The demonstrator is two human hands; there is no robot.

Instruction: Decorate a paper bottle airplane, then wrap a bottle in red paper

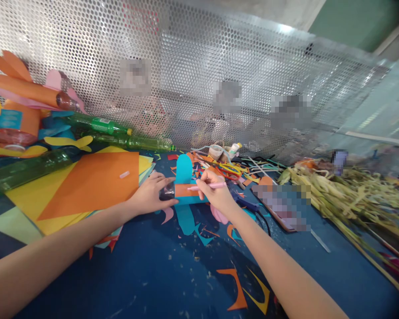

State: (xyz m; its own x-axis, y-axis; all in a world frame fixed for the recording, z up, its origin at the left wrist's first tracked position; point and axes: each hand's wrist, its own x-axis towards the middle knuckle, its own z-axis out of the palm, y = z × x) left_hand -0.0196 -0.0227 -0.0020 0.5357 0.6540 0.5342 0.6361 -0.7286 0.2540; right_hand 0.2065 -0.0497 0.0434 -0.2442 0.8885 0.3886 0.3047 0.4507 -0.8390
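Observation:
A plastic bottle [167, 191] wrapped in blue and orange paper lies on its side on the blue table. Rounded blue paper wings [184, 169] stick out on its far and near sides. My left hand [153, 192] is closed around the bottle's bare dark end, thumb on the near side. In my right hand [214, 190] is a pink pen [216, 185], its tip at the orange strip [186, 190] on the bottle. My right palm hides the bottle's other end. A small pale pink piece like a pen cap [124, 174] rests on orange paper [96, 184] at the left.
Green bottles [103, 125] and paper-covered bottle crafts [26, 91] crowd the back left. Scissors [231, 169], a blue glue gun [248, 203], a phone [279, 208] and dried husks [346, 190] lie to the right. Paper scraps [234, 288] litter the front. A perforated metal panel [193, 53] stands behind.

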